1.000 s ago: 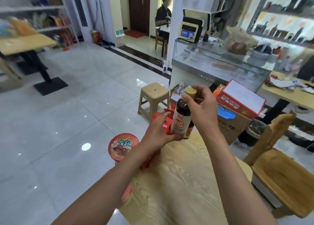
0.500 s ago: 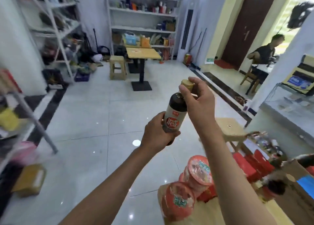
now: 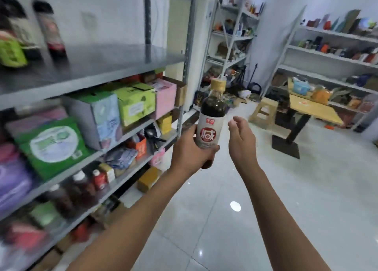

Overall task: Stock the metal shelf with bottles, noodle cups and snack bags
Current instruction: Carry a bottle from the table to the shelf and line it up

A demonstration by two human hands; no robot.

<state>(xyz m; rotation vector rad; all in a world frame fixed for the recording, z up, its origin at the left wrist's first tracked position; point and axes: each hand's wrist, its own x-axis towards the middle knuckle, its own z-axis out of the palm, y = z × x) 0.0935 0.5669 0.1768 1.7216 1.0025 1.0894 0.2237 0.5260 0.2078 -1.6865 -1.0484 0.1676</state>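
My left hand (image 3: 189, 148) is gripping a dark sauce bottle (image 3: 210, 125) upright beside the metal shelf (image 3: 92, 70); my right hand (image 3: 242, 137) is hovering released nearby. I am judging it best set upright on the bare upper tier, beside the standing bottles (image 3: 50, 27).

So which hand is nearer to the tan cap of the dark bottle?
Right. The right hand hangs open beside the bottle, below and right of its tan cap. The left hand grips the bottle's lower body, farther down from the cap.
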